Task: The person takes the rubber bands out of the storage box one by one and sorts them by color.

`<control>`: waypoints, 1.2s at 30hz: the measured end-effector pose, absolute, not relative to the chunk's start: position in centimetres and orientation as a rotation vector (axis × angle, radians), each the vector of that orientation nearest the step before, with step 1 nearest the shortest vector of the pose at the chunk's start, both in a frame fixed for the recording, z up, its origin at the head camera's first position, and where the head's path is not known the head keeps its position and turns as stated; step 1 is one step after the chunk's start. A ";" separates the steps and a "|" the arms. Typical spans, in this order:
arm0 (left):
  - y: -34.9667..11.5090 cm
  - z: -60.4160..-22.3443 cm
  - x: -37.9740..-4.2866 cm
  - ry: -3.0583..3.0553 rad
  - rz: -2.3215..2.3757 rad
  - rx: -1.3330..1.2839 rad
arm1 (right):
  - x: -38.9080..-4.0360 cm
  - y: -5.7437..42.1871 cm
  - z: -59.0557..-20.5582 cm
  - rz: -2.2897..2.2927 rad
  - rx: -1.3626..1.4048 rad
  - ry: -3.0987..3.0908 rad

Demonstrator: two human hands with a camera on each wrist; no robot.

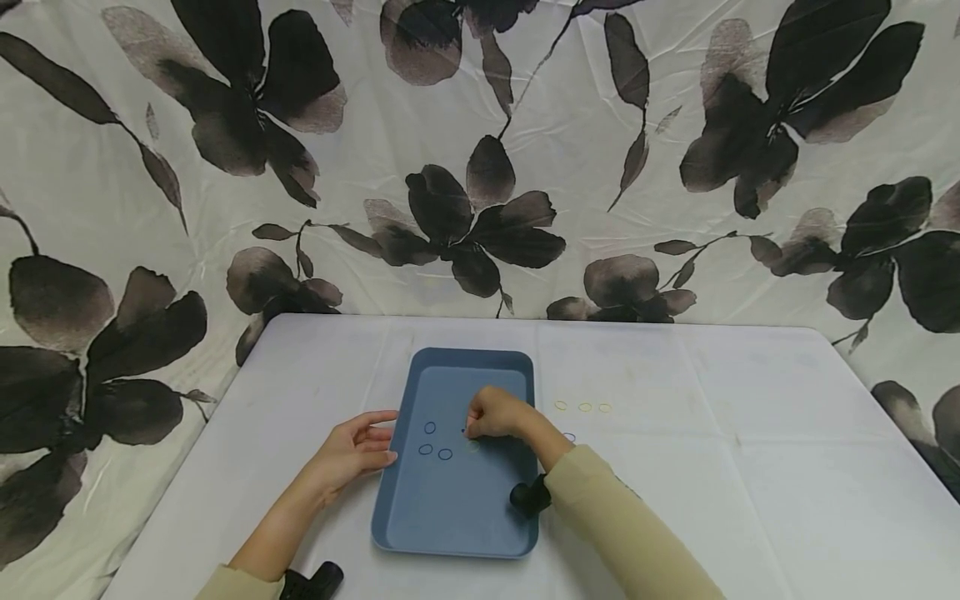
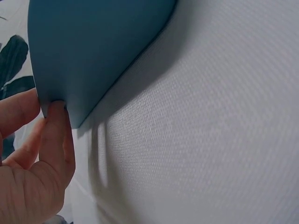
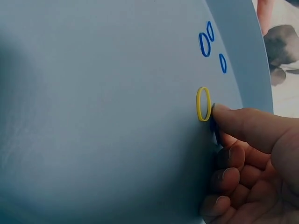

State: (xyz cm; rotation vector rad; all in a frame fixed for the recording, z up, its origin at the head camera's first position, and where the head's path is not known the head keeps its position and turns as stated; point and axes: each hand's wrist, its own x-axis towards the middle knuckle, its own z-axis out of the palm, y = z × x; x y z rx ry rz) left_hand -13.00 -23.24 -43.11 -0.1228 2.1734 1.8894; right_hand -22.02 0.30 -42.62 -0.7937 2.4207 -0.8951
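Note:
A blue tray (image 1: pixel 450 517) lies on the white table. My left hand (image 1: pixel 352 450) grips its left side at the rim, and in the left wrist view the fingers (image 2: pixel 53 135) press against the outer wall. Over the tray, my right hand (image 1: pixel 495 414) pinches a dark blue rubber band (image 3: pixel 216 130) between thumb and forefinger, close to the tray floor. Right by the thumb tip lies a yellow rubber band (image 3: pixel 198 105). Three blue rubber bands (image 1: pixel 445 454) lie in the tray's left half; the right wrist view shows them near the tray wall.
To the right of the tray, three yellow rubber bands (image 1: pixel 585 407) lie in a row on the tablecloth (image 1: pixel 675 500). A blue rubber band (image 1: pixel 570 437) lies there too, partly hidden by the right forearm. A floral cloth (image 1: pixel 360 100) hangs behind the table.

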 end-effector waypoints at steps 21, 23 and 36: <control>-23.2 -43.3 -13.1 2.174 1.895 -0.133 | -22.8 1.2 -41.6 -1.324 -0.556 2.099; -23.2 -43.2 -13.1 2.175 1.893 -0.139 | -22.9 1.3 -41.6 -1.339 -0.533 2.089; -23.2 -43.1 -13.0 2.189 1.890 -0.130 | -23.0 1.5 -41.0 -1.480 -0.378 2.095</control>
